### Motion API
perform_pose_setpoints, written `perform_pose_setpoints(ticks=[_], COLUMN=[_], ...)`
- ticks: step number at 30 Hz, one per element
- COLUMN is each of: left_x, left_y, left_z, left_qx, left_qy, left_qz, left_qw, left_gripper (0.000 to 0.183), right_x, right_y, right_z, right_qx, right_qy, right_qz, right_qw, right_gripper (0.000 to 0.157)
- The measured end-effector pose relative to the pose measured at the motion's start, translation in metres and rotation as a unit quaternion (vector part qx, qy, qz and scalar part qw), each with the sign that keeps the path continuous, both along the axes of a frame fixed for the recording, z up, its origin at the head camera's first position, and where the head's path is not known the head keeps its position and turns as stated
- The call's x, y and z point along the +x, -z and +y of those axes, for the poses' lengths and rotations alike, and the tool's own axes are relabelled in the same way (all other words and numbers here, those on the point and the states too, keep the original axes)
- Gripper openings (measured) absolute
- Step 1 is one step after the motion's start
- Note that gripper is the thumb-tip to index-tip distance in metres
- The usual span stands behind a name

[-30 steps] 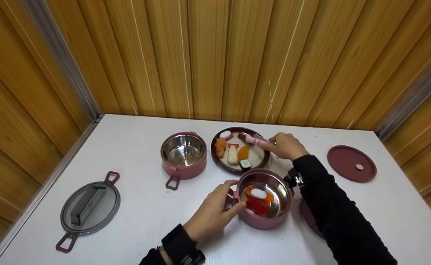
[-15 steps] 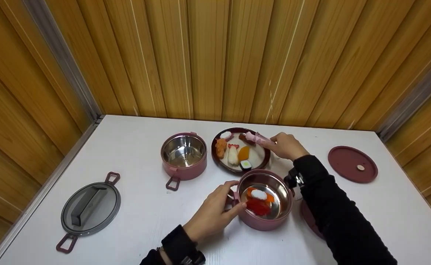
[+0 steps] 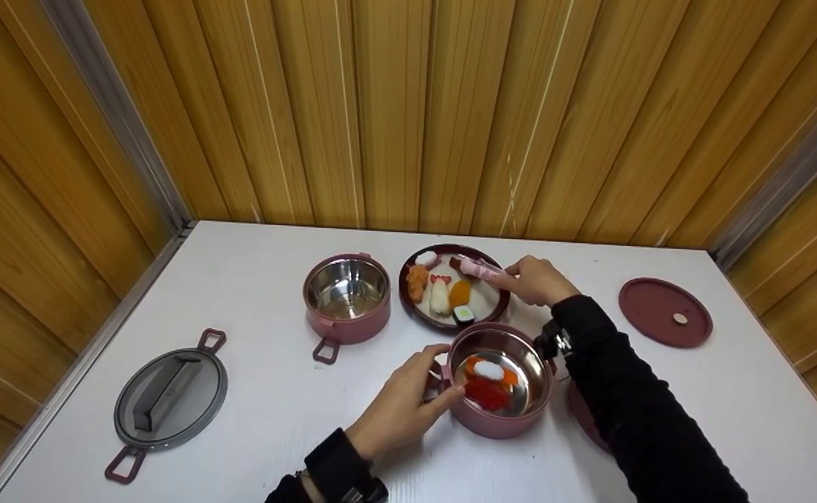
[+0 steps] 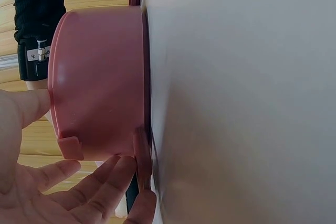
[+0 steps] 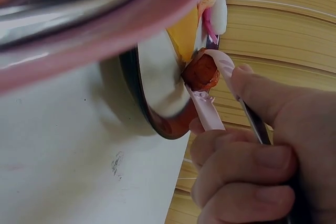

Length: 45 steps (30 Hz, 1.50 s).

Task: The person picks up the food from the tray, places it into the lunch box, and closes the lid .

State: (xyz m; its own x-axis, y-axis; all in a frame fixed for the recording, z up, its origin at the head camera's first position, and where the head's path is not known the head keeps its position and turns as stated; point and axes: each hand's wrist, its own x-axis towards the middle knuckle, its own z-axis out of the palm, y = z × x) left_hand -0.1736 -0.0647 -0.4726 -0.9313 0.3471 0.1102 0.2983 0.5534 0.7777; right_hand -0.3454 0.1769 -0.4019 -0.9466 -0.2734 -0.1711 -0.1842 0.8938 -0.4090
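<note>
My right hand (image 3: pixel 540 279) holds pink-tipped tongs (image 3: pixel 482 271) over the dark-rimmed plate (image 3: pixel 503 307). In the right wrist view, the tong tips (image 5: pixel 209 111) stand on either side of a reddish-brown toy food piece (image 5: pixel 202 72) at the plate's edge. My left hand (image 3: pixel 401 402) steadies a pink pot (image 3: pixel 496 425), thumb on its rim and the other fingers along its side by the handle (image 4: pixel 140 153). Inside that pot lie an orange-and-white toy sushi (image 3: pixel 489 369) and a red toy piece (image 3: pixel 485 395).
Other toy foods share the plate, among them a fried shrimp (image 3: pixel 440 297) and a sushi roll (image 3: pixel 463 315). Left of it stands a second pink pot (image 3: pixel 349 328). A grey lid (image 3: pixel 171 398) lies far left, a maroon lid (image 3: pixel 660 307) far right. Another maroon disc (image 3: pixel 585 412) is partly under my right arm.
The tong tips shifted slightly right off the brown piece half a second ago, then came back left and down around it. My left hand and the pot have stayed in place.
</note>
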Motion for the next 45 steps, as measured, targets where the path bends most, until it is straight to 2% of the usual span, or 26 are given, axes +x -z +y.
perform_pose_setpoints(ticks=[9, 16, 26, 35, 42, 45], left_x=[0.000, 0.000, -0.001, -0.001, -0.001, -0.001], left_y=[0.000, 0.001, 0.002, 0.001, 0.001, 0.001], left_z=[-0.001, 0.000, -0.002, -0.001, 0.001, 0.000], left_qx=[-0.001, 0.001, 0.007, 0.002, 0.004, 0.005], left_qy=[0.001, 0.004, 0.007, 0.004, 0.009, 0.011], left_qz=[-0.011, 0.011, 0.015, -0.008, 0.011, 0.007], left_qw=[0.9999, 0.9999, 0.9998, 1.0000, 0.9999, 0.9999], left_gripper=[0.061, 0.059, 0.059, 0.059, 0.060, 0.061], right_x=[0.004, 0.007, 0.013, 0.020, 0.029, 0.035], right_y=[-0.003, -0.007, -0.012, -0.013, -0.018, -0.021], right_z=[0.000, 0.008, 0.024, 0.035, 0.042, 0.045], right_qx=[0.009, 0.008, -0.002, -0.016, -0.015, -0.018], right_qy=[0.014, 0.008, -0.002, -0.010, -0.009, -0.009], right_qz=[0.037, 0.065, 0.081, 0.097, 0.097, 0.095], right_qw=[0.999, 0.998, 0.997, 0.995, 0.995, 0.995], right_gripper=[0.061, 0.057, 0.059, 0.057, 0.059, 0.060])
